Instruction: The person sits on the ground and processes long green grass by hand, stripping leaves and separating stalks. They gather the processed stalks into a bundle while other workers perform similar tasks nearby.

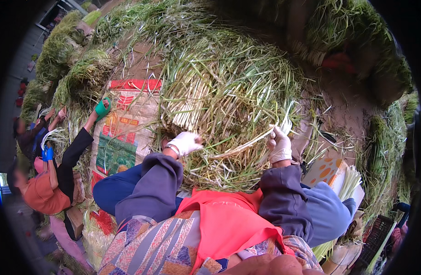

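Note:
My right hand point(279, 144), in a white glove, grips a small bunch of pale plant stalks point(286, 122) whose white ends point up and away from me. A long yellowish strip of leaf point(244, 144) trails from it toward the left. My left hand point(184, 142), also gloved in white, hovers over the litter with its fingers curled and slightly blurred. Whether it holds anything is unclear. Just beyond it lies a row of pale stalks point(189, 103), side by side on a broad heap of green and yellowed leaves point(244, 79).
A printed woven sack point(128, 127) lies flat at the left. Right of my knee stands a white box with orange spots point(323, 172), beside a bundle of pale stalks point(351, 180). Co-workers sit at far left, one in an orange top point(47, 194). A dark plastic crate point(377, 237) is lower right.

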The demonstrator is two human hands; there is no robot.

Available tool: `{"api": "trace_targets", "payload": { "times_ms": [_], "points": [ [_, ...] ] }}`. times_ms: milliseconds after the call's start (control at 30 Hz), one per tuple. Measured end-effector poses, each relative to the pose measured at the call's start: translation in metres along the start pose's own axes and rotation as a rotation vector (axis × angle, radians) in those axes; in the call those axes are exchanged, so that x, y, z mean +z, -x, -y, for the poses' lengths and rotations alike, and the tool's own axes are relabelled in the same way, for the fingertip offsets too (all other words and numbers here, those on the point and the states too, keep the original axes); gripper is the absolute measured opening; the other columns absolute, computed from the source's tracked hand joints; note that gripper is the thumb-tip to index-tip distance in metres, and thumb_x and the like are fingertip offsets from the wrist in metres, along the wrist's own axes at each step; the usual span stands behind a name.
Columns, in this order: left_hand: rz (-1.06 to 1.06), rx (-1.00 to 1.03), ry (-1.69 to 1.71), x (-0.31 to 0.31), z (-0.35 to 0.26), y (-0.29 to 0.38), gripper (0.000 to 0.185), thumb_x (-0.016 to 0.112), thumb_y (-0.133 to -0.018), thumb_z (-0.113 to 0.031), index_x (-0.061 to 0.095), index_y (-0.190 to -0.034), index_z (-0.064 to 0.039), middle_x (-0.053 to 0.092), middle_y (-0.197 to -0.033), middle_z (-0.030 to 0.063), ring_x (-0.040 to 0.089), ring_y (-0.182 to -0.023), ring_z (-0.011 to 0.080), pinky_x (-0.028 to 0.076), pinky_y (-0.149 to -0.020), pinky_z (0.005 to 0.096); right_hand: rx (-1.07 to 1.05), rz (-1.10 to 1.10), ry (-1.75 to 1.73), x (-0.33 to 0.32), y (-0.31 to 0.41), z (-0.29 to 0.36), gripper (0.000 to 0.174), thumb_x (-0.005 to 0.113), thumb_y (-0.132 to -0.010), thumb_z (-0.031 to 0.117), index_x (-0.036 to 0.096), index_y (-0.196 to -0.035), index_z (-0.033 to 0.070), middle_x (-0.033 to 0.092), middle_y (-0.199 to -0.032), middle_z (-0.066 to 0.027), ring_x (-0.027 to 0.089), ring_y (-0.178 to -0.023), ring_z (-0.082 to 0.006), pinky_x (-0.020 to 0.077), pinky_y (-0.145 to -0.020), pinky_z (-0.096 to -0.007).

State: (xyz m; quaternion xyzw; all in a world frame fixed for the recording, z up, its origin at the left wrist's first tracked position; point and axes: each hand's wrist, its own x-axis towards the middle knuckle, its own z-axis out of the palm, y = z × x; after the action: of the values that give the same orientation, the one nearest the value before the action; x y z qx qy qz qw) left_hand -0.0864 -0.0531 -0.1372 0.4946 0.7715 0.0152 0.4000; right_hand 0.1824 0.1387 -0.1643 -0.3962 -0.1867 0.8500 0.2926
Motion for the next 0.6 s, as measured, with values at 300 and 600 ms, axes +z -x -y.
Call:
{"api": "trace_targets", "payload": {
  "times_ms": [300, 600],
  "points": [
    [0.260, 0.252, 1.402, 0.043, -0.120, -0.044, 0.034, 0.058, -0.084, -0.016, 0.051, -0.112, 0.001, 0.055, -0.073, -0.0008, 0.051, -0.064, 0.0058, 0.042, -0.061, 0.0195, 0.042, 0.047, 0.001, 0.011, 0.003, -0.020, 0.017, 0.049, -0.088, 0.023, 0.053, -0.086, 0.007, 0.044, -0.059, 0.0043, 0.033, -0.040, -0.0064, 0.0238, -0.036, -0.0199],
    [-0.199, -0.137, 1.169, 0.024, 0.074, -0.008, 0.021, 0.060, -0.082, -0.024, 0.059, -0.076, -0.003, 0.043, -0.049, -0.0028, 0.038, -0.040, 0.0118, 0.030, -0.040, 0.0257, -0.049, 0.001, -0.352, -0.020, -0.015, -0.009, 0.018, 0.044, -0.091, 0.025, 0.045, -0.078, 0.013, 0.040, -0.061, 0.0044, 0.031, -0.042, -0.0088, 0.0228, -0.037, -0.0227]
  ]
}}
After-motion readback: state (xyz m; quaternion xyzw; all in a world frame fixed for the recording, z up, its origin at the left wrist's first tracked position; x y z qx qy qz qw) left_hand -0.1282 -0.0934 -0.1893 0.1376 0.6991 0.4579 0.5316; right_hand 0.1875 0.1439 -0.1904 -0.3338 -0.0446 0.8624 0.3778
